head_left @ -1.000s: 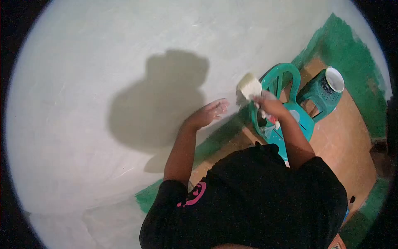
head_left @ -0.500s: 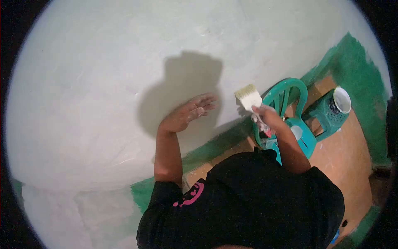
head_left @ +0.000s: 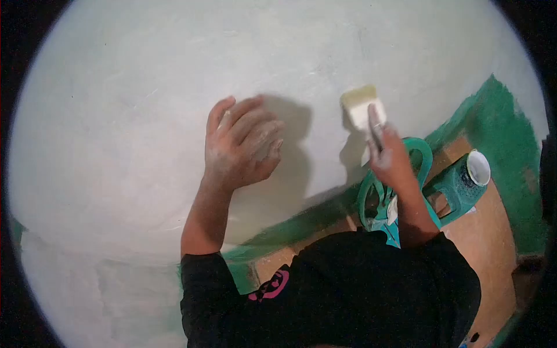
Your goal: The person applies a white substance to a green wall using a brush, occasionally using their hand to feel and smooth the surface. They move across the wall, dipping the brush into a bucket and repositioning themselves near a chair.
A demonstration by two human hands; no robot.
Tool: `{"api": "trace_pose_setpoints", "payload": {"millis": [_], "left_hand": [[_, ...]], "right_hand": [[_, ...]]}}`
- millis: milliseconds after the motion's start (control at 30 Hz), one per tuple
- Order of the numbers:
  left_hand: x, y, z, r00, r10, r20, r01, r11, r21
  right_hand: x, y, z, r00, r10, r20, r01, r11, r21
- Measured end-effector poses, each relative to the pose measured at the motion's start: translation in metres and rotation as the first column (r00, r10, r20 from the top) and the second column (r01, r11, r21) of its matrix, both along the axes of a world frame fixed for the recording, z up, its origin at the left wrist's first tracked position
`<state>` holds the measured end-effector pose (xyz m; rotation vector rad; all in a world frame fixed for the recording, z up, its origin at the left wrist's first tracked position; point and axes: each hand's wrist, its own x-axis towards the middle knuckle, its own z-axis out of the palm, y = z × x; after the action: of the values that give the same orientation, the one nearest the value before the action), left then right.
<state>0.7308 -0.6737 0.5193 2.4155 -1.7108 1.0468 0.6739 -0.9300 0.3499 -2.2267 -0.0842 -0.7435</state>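
Observation:
My right hand (head_left: 390, 156) grips a wide paintbrush (head_left: 361, 108), its pale bristles pressed against the whitish wall (head_left: 145, 87). My left hand (head_left: 241, 145), dusted with white, rests flat on the same wall to the left of the brush, fingers slightly curled and holding nothing. My shadow falls on the wall between the two hands.
A green plastic chair (head_left: 426, 156) stands below my right arm. Beside it a green stool (head_left: 455, 185) carries a white paint bucket (head_left: 478, 168). A green painted band (head_left: 510, 133) runs along the wall's base above the brown floor (head_left: 493, 243).
Both hands rose up the wall. The left hand went from hovering low to resting flat on the wall; the brush moved up and now touches the wall.

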Motion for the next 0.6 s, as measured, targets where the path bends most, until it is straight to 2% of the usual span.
{"api": "trace_pose_setpoints", "payload": {"millis": [33,67,100,133,167,200,233,300,367,433,500,533,600], "left_hand": [[0.002,-0.013,0.009,0.994,0.107,0.026,-0.108,0.993,0.051],[0.004,-0.025,0.014,0.975,0.214,0.057,-0.219,0.971,0.092],[0.009,-0.035,0.016,0.974,0.216,0.065,-0.221,0.972,0.078],[0.014,-0.043,0.019,0.958,0.257,0.131,-0.274,0.952,0.139],[0.02,-0.051,0.023,0.938,0.289,0.194,-0.326,0.924,0.2],[0.025,-0.056,0.029,0.938,0.29,0.189,-0.323,0.928,0.184],[0.021,-0.047,0.047,0.949,0.257,0.184,-0.297,0.923,0.244],[0.028,-0.055,0.066,0.959,0.223,0.177,-0.268,0.916,0.299],[0.03,-0.053,0.087,0.956,0.13,0.262,-0.228,0.894,0.387],[0.026,-0.049,0.099,0.946,0.117,0.301,-0.238,0.883,0.405],[0.026,-0.054,0.102,0.955,0.08,0.286,-0.189,0.907,0.377],[0.027,-0.059,0.102,0.953,0.074,0.292,-0.185,0.909,0.374],[0.021,-0.055,0.098,0.943,0.109,0.315,-0.219,0.914,0.34]], "right_hand": [[-0.002,0.007,-0.001,1.0,-0.005,0.004,0.005,1.0,0.0],[-0.005,0.012,-0.003,0.994,0.097,-0.057,-0.097,0.995,0.003],[-0.004,0.011,-0.001,0.973,0.199,-0.114,-0.2,0.98,0.003],[0.0,0.005,0.007,0.974,0.2,-0.107,-0.202,0.979,-0.006],[0.0,-0.003,0.018,0.94,0.259,-0.223,-0.27,0.963,-0.019],[-0.001,-0.013,0.032,0.889,0.304,-0.343,-0.335,0.941,-0.036],[-0.008,-0.01,0.055,0.89,0.296,-0.346,-0.33,0.943,-0.043],[0.0,-0.041,0.09,0.879,0.237,-0.414,-0.375,0.881,-0.29],[0.002,-0.057,0.122,0.951,0.233,-0.203,-0.295,0.882,-0.367],[-0.005,-0.058,0.169,0.984,0.129,-0.119,-0.163,0.924,-0.345],[0.004,-0.063,0.188,0.969,0.051,0.243,0.026,0.952,-0.304],[0.007,-0.064,0.197,0.947,-0.041,0.318,0.133,0.952,-0.274],[0.023,-0.058,0.183,0.943,-0.049,0.33,0.135,0.96,-0.245]]}}
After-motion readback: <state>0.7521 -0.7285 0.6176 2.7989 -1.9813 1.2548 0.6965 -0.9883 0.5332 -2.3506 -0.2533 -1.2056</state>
